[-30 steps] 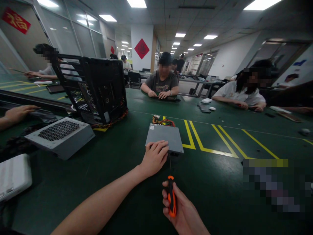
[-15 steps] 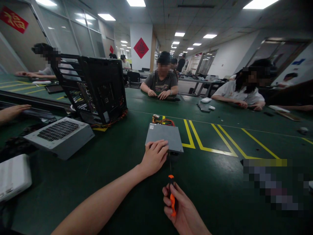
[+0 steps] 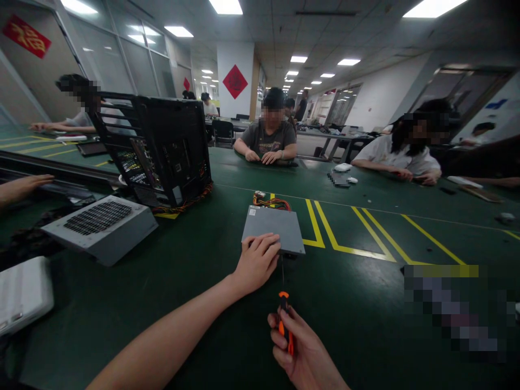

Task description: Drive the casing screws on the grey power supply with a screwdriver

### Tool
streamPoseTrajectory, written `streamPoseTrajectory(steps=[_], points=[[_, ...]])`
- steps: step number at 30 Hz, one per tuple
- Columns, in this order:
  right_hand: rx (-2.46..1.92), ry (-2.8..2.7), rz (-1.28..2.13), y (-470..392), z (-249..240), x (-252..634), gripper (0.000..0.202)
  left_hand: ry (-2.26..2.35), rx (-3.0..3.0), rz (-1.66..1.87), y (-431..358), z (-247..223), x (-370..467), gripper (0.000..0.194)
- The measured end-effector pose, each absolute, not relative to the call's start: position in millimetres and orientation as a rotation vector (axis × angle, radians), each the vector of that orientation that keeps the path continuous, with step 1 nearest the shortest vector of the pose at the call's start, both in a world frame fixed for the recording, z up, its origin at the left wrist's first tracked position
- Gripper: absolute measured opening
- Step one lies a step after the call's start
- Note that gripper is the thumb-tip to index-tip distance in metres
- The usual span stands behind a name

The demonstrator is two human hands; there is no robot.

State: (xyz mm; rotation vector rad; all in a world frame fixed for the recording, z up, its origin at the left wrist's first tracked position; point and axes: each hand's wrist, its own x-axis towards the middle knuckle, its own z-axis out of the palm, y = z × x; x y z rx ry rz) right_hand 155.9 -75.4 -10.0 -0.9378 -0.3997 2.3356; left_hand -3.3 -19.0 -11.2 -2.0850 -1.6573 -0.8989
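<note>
A flat grey metal box point(image 3: 274, 223) with a small white label lies on the green table point(image 3: 195, 336), and a bundle of red, yellow and black wires point(image 3: 278, 203) comes out behind it. My left hand point(image 3: 258, 264) rests on its near left part, fingers spread over the top. Below it, my right hand point(image 3: 298, 344) is closed around the handle of an orange and black screwdriver point(image 3: 286, 325). The shaft points away from me at the near side of the box; where its tip meets the box is too small to tell.
An open black computer case point(image 3: 170, 151) stands at the back left. Before it lies a second grey box with a grille point(image 3: 101, 227), and a white device point(image 3: 25, 292) is at the left edge. Another person's hand point(image 3: 28, 187) reaches in there. People sit across the table.
The screwdriver's handle has turned a little in my right hand, and the fingers have shifted slightly. My left hand and the grey box stay together as before.
</note>
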Motion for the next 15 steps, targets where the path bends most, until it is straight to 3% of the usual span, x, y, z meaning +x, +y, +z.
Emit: streamPoseTrajectory(steps=[9, 15], points=[[-1.006, -0.344, 2.44, -70.9, -10.2, 156.0, 0.048, -1.665, -2.085, -0.933, -18.7, -11.8, -3.2, 0.022], [-0.952, -0.42, 2.344, -75.6, -9.1, 157.0, 0.024, -1.664, -2.108, -0.935, -19.5, -10.8, -3.7, 0.022]])
